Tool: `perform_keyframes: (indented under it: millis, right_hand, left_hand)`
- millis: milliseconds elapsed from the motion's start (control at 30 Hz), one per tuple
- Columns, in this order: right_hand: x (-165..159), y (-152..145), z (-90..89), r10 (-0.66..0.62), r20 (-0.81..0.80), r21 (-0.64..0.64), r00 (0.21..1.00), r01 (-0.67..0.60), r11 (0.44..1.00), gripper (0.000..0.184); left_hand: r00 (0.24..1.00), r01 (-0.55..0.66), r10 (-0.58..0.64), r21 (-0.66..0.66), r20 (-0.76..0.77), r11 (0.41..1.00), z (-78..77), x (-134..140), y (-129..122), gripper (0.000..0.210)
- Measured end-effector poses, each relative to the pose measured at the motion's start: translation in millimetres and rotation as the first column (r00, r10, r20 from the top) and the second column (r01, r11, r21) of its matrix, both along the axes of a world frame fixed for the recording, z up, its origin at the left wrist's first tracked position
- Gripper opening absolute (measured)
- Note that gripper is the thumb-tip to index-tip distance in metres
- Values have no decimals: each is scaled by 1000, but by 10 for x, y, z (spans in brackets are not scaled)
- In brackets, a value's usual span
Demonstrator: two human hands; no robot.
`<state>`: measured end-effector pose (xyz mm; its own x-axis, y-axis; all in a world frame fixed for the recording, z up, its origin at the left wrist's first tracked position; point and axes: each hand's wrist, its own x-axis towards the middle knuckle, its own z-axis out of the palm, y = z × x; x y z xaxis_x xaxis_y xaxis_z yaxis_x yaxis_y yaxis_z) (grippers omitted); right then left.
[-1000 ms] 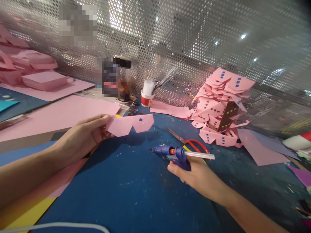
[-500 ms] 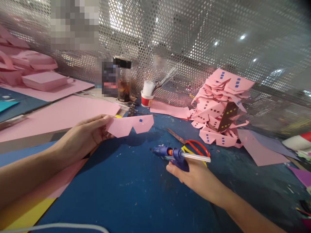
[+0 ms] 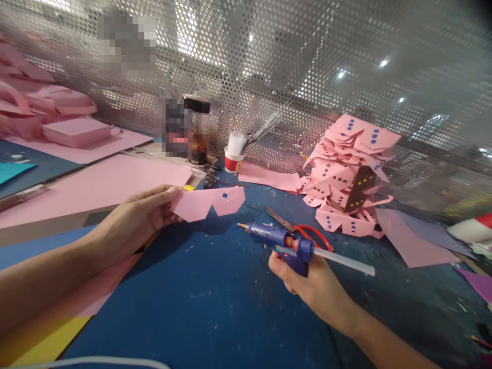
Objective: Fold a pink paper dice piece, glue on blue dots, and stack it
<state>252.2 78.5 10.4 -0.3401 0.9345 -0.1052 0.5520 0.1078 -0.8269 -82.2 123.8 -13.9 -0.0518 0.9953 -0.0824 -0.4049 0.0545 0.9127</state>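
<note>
Pink paper cutout (image 3: 194, 206) with one blue square (image 3: 225, 195), held above a scuffed blue worktop (image 3: 200, 307), pinched at its left end by the left hand (image 3: 149, 211). Right hand (image 3: 307, 284) wrapped around a blue glue gun (image 3: 267, 234), nozzle (image 3: 241, 225) apart from the cutout. Pale specks (image 3: 191, 247) across the worktop; behind, a perforated metal screen (image 3: 269, 66) dotted with bright lights (image 3: 383, 63). Before it, a black-lidded jar (image 3: 199, 137) and a paper cup (image 3: 234, 156), marking on the red band (image 3: 231, 164) too small to read. Farther right, heaped pink cutouts (image 3: 326, 174).
</note>
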Motion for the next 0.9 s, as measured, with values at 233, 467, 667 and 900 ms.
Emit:
perform_keyframes:
  millis: [233, 467, 667, 900]
  right_hand:
    - [-11, -43, -41, -63, 97, 231, 993, 39, 972, 32]
    - [-60, -31, -28, 50, 63, 368, 997, -70, 927, 17]
    - [-111, -43, -21, 64, 48, 407, 997, -78, 910, 12]
    - [-99, -18, -97, 75, 113, 491, 991, -121, 863, 8]
  left_hand:
    - [987, 63, -54, 52, -154, 997, 32, 50, -25, 22]
    - [984, 73, -67, 32, -162, 997, 40, 55, -47, 20]
    - [983, 81, -75, 30, -166, 996, 32, 53, -47, 21]
    - [984, 64, -59, 29, -169, 997, 31, 69, -49, 23]
